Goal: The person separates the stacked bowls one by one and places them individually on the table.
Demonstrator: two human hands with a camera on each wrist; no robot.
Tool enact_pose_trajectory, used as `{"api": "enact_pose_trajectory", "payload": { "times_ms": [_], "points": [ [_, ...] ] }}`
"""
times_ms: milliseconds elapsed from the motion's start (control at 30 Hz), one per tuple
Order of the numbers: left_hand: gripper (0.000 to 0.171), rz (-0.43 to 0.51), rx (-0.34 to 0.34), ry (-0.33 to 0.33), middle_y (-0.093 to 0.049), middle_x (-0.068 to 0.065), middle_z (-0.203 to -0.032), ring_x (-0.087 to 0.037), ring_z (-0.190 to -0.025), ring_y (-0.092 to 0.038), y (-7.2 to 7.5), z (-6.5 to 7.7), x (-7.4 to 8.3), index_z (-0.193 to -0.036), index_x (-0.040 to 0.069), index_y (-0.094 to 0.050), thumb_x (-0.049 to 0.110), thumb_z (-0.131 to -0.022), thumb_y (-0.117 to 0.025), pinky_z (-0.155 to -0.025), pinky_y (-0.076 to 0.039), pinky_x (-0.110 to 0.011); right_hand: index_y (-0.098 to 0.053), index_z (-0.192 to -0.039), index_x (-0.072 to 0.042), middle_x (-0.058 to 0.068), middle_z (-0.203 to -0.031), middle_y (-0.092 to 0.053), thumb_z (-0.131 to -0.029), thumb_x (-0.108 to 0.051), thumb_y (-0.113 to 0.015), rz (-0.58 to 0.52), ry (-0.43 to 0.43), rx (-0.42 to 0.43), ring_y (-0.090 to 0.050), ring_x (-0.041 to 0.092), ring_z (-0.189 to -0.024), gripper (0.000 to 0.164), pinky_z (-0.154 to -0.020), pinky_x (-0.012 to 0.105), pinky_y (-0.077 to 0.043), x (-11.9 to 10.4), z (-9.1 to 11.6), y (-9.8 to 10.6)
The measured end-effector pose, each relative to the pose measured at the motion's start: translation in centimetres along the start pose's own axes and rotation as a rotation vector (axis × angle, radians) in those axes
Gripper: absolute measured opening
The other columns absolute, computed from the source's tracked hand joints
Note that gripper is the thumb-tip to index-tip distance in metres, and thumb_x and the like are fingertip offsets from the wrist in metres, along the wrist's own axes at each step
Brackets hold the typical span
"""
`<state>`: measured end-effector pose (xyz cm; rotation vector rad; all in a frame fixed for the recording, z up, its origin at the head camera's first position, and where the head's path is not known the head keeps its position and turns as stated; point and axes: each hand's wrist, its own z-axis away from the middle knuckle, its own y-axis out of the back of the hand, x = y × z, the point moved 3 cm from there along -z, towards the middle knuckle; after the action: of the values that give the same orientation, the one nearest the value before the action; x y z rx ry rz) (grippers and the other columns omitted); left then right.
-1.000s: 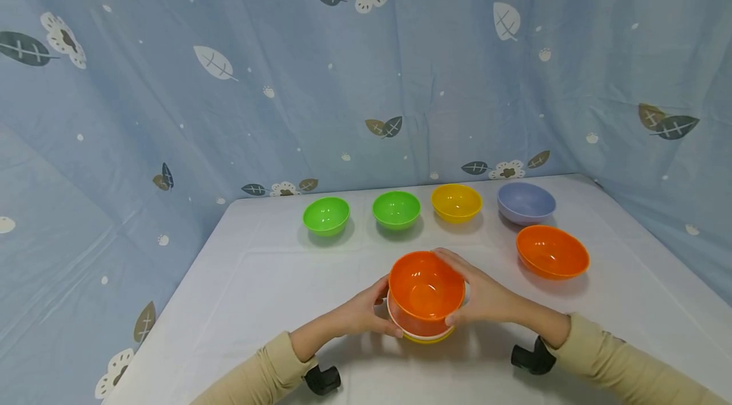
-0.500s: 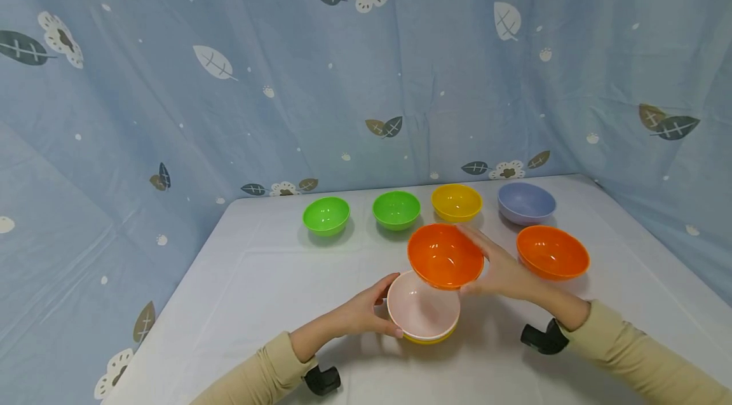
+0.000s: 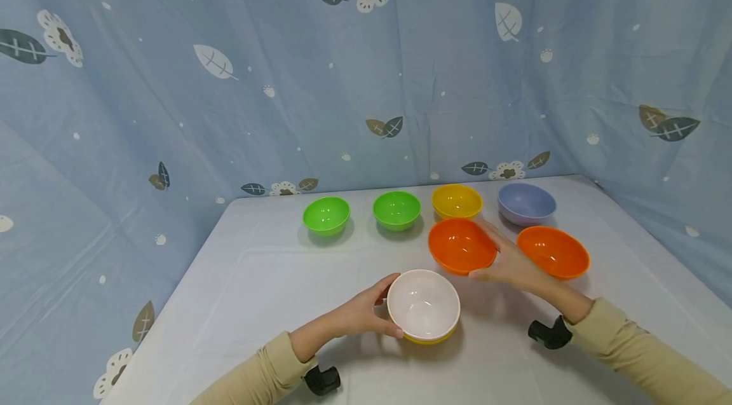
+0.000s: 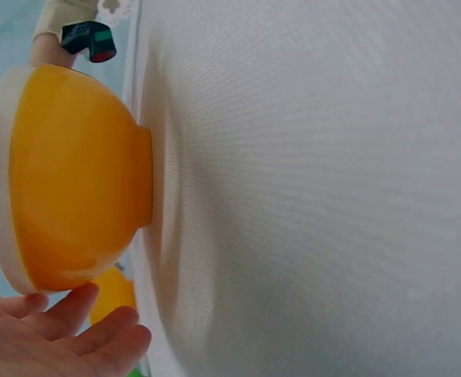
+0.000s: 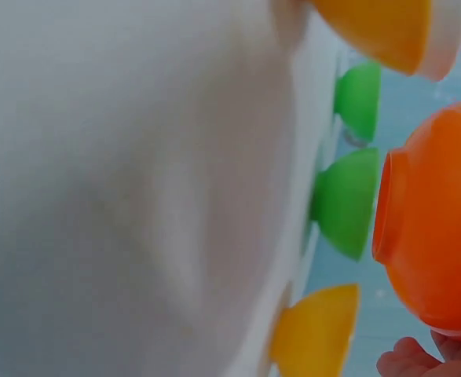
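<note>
A white bowl (image 3: pixel 423 303) sits nested in a yellow bowl (image 4: pixel 81 181), its pale rim standing above the yellow one. My left hand (image 3: pixel 363 311) grips this pair from the left, thumb at the near rim and fingers round the far side. An orange bowl (image 3: pixel 460 246) is held in the air by my right hand (image 3: pixel 510 264), behind and to the right of the white bowl. In the right wrist view its foot shows apart from the tablecloth, and fingertips (image 5: pixel 407 360) lie along its side.
Two green bowls (image 3: pixel 326 216), another yellow bowl (image 3: pixel 456 201) and a lavender bowl (image 3: pixel 526 203) line the back of the white-covered table (image 3: pixel 246 290). A second orange bowl (image 3: pixel 553 252) stands at the right, close to my right wrist. A patterned blue curtain (image 3: pixel 286 87) hangs behind.
My right hand has lifted the orange bowl out of the white bowl and carried it back and to the right, uncovering the white inside. My left hand has stayed in place.
</note>
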<state>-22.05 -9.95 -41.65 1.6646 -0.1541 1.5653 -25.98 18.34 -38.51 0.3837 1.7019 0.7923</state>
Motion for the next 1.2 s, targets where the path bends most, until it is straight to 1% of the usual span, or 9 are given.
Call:
{"api": "enact_pose_trajectory", "payload": {
  "times_ms": [167, 400, 567, 733, 967, 1200],
  "points": [
    [0.095, -0.006, 0.002, 0.003, -0.036, -0.007, -0.142, -0.026, -0.126, -0.040, 0.0, 0.0, 0.0, -0.145, 0.007, -0.022, 0.015, -0.070, -0.079, -0.103, -0.035, -0.041, -0.015, -0.146, -0.003, 0.023, -0.149, -0.015, -0.069, -0.041, -0.077, 0.004, -0.039, 0.004, -0.023, 0.044, -0.129, 0.105, -0.096, 0.062, -0.030, 1.2, -0.2, -0.3],
    [0.095, -0.007, -0.001, 0.006, -0.037, -0.007, -0.142, -0.025, -0.126, -0.040, 0.0, 0.1, 0.0, -0.145, 0.007, -0.021, 0.015, -0.070, -0.079, -0.103, -0.034, -0.041, -0.012, -0.145, 0.002, 0.026, -0.148, -0.013, -0.071, -0.043, -0.074, 0.017, -0.073, -0.033, -0.022, 0.044, -0.130, 0.106, -0.099, 0.062, -0.026, 2.7, -0.5, -1.0],
    [0.094, -0.007, -0.005, 0.002, -0.037, -0.007, -0.142, -0.025, -0.126, -0.040, 0.0, 0.1, 0.1, -0.145, 0.007, -0.022, 0.014, -0.070, -0.079, -0.103, -0.035, -0.040, -0.013, -0.145, 0.001, 0.026, -0.147, -0.014, -0.070, -0.045, -0.074, 0.005, -0.100, -0.044, -0.025, 0.043, -0.128, 0.107, -0.099, 0.061, -0.029, 3.5, -0.7, -1.4],
    [0.093, -0.009, -0.004, -0.004, -0.037, -0.005, -0.141, -0.024, -0.126, -0.040, -0.1, 0.1, 0.0, -0.144, 0.008, -0.023, 0.014, -0.070, -0.079, -0.103, -0.035, -0.038, -0.012, -0.145, 0.001, 0.026, -0.148, -0.013, -0.070, -0.046, -0.075, 0.002, -0.110, -0.068, -0.027, 0.043, -0.127, 0.109, -0.097, 0.061, -0.031, 3.8, -0.9, -1.5],
    [0.093, -0.016, -0.005, -0.006, -0.038, -0.006, -0.141, -0.024, -0.125, -0.041, -0.1, 0.1, -0.1, -0.144, 0.007, -0.023, 0.016, -0.070, -0.079, -0.102, -0.035, -0.038, -0.010, -0.145, 0.000, 0.025, -0.147, -0.015, -0.069, -0.043, -0.076, -0.032, -0.112, -0.112, -0.029, 0.042, -0.126, 0.110, -0.097, 0.061, -0.031, 4.0, -1.0, -1.5],
    [0.095, -0.028, -0.001, -0.003, -0.037, -0.007, -0.142, -0.025, -0.126, -0.040, -0.1, 0.0, -0.2, -0.145, 0.005, -0.021, 0.017, -0.070, -0.079, -0.103, -0.035, -0.039, -0.010, -0.145, 0.001, 0.025, -0.146, -0.018, -0.067, -0.044, -0.076, -0.012, -0.111, -0.137, -0.031, 0.042, -0.125, 0.111, -0.098, 0.060, -0.031, 3.9, -1.1, -1.3]
  ]
}}
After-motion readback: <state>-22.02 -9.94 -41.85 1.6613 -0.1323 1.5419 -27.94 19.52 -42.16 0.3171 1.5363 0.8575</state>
